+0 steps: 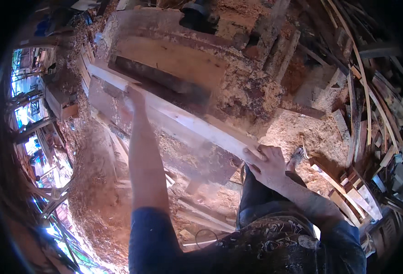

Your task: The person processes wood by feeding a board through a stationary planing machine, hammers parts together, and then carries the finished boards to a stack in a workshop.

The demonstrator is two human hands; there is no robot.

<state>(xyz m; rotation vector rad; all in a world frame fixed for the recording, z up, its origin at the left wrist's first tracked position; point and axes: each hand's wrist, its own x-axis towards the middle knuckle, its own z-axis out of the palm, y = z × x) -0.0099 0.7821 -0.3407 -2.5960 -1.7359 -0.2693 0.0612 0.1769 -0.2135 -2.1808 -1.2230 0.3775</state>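
Note:
A long, pale wooden board (197,126) lies slantwise across the workbench (187,64), its far end up to the left and its near end by my body. My right hand (270,165) is closed around the near end, thumb on the near side and fingers over the top. Farther along, my left hand (134,97) holds the same board with the arm stretched out; its fingers are blurred and partly hidden. Just beyond the board, a long dark strip (160,77) runs along the bench top.
Shavings and sawdust (251,93) cover much of the bench and floor. Loose offcuts (356,196) and long curved strips (366,86) crowd the right side. More wood pieces (206,214) lie on the floor below the bench. A wooden box (60,98) stands at the left.

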